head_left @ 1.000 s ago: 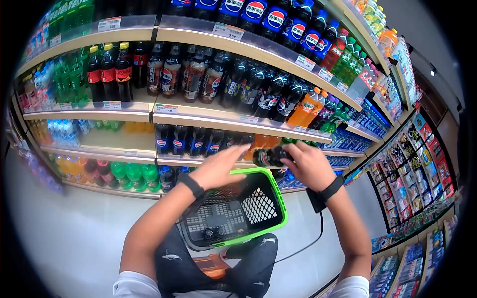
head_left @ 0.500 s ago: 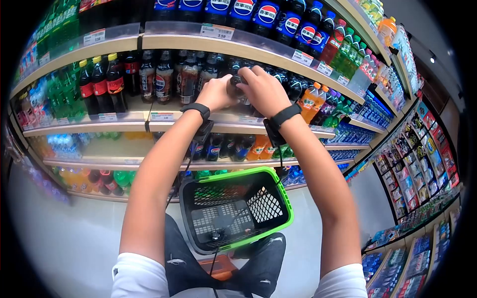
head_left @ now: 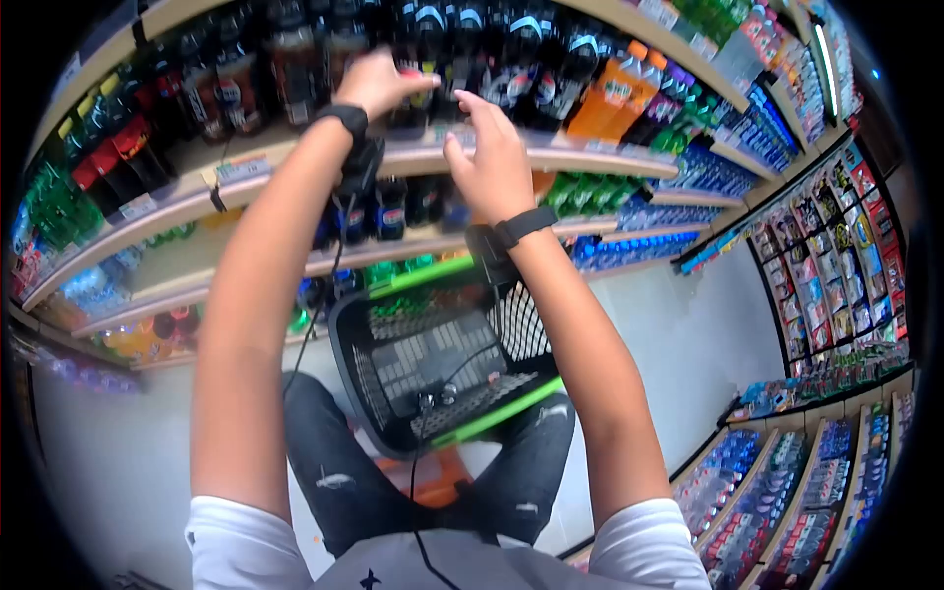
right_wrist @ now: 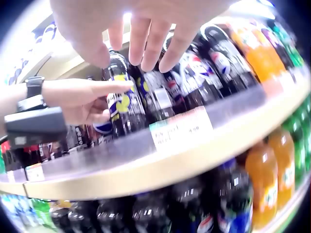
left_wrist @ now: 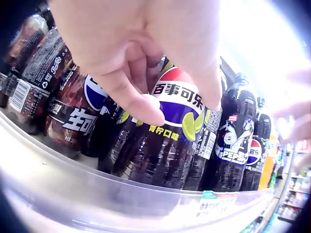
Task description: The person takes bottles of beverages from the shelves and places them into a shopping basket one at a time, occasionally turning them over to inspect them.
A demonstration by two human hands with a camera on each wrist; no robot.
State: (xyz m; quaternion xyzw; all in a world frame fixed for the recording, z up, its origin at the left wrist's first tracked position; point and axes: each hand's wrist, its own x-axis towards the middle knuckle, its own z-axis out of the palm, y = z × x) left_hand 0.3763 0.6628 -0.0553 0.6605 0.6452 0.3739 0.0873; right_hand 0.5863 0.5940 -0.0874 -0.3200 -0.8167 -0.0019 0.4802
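A dark cola bottle with a Pepsi lime label (left_wrist: 177,99) stands upright in the front row of the middle shelf. My left hand (head_left: 379,87) grips it, thumb at the left of the label and a finger along the right side in the left wrist view. From the right wrist view, the same bottle (right_wrist: 126,109) has the left hand (right_wrist: 77,99) reaching across it. My right hand (head_left: 494,162) is apart from the bottles, just in front of the shelf, its fingers (right_wrist: 155,46) extended and holding nothing.
A black basket with a green rim (head_left: 497,411) stands between the legs and the shelves, a cable hanging over it. Orange soda bottles (head_left: 618,90) stand to the right on the same shelf. A clear shelf lip (left_wrist: 121,204) runs before the bottles, with more bottles (right_wrist: 184,204) below.
A second ago the right hand held a dark bottle above the basket; then both hands brought it to the shelf. Now the right hand has let go and drawn back, and the left remains there.
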